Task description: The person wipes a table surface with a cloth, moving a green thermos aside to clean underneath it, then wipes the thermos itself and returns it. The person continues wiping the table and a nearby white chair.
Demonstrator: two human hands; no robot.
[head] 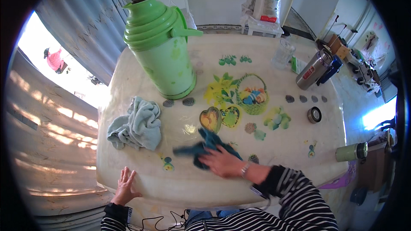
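Note:
My right hand point(223, 163) lies on a dark teal cloth point(212, 144), pressing it to the tabletop near the front middle; both are slightly blurred. The cloth is bunched, with one part sticking out to the left. Fingers spread, my left hand point(125, 186) rests on the table's front left edge and holds nothing. The table point(192, 186) has a pale cover printed with fruit, a basket and pine cones. Beyond my left hand lies a crumpled light grey-green towel point(136, 125).
A large green thermos jug point(160, 51) stands at the back left. On the right are a glass cup point(283, 53), a steel flask point(314, 69), a round lid point(314, 115) and a green bottle point(350, 152) lying at the edge. A person point(55, 60) is visible outside, through the curtain gap.

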